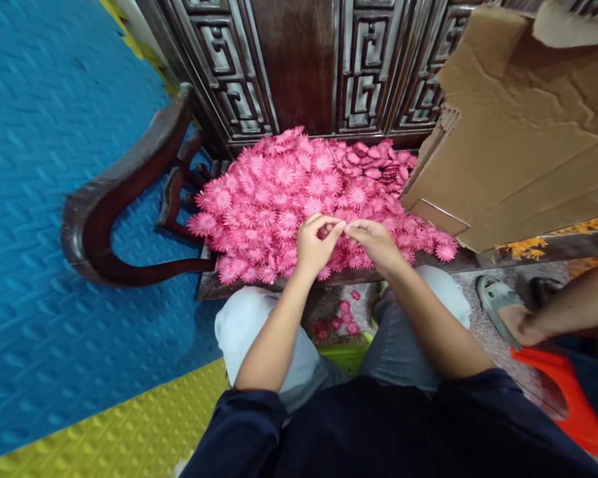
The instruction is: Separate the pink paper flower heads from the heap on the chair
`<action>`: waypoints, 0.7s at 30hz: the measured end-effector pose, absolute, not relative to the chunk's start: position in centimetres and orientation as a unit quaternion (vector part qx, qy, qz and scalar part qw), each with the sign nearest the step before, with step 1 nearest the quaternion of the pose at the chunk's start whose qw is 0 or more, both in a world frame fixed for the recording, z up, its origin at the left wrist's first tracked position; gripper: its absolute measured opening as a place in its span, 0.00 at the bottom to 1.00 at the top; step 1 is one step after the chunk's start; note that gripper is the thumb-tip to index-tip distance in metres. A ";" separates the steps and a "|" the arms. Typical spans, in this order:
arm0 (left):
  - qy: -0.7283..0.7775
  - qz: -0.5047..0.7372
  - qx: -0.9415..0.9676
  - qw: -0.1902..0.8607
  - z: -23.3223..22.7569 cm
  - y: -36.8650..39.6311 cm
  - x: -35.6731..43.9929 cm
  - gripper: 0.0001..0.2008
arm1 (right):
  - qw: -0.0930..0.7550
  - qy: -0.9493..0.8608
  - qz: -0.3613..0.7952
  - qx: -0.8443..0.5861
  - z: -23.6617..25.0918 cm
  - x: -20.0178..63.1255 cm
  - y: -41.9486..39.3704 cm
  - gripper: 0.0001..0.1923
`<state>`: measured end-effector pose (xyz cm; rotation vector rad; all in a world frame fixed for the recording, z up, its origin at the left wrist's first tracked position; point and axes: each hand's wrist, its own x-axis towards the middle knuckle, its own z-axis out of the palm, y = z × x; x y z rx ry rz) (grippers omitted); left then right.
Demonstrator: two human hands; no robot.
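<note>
Both hands meet over pink flower pile [299, 192] on wooden chair seat [209, 287] — left hand [315, 242] and right hand [373, 240] pinching same small flower [323, 232] between fingertips, pile within easy reach. Cardboard box [523, 126] at 2 o'clock, few flowers dropped on floor [341, 318] at 6.

A heap of flowers [303, 192] lies on a chair seat [214, 287], against the carved back [299, 60] behind it. The armrest [114, 199] curves off to the left, over the floor mat [44, 199]. A cardboard box [518, 133] stands just right of the heap, touching it. Both hands, left [315, 244] and right [373, 242], meet at the heap's near edge. A few loose flowers [341, 318] lie on the floor between the knees. Another person's foot [508, 312] rests far right.
</note>
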<state>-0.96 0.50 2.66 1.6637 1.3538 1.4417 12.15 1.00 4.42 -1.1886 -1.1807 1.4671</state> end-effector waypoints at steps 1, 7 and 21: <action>0.495 0.539 0.602 0.321 2.6 0.7 -1.0 0.08 | 0.440 -0.483 0.590 -0.475 4.3 12.1 1.0 0.11; 0.439 0.542 0.456 0.552 2.6 1.2 -1.2 0.15 | 0.443 -0.517 0.574 -0.455 4.1 12.0 1.0 0.14; 0.406 0.538 0.434 0.598 3.0 1.3 -1.7 0.16 | 0.437 -0.544 0.591 -0.406 4.6 12.1 0.9 0.15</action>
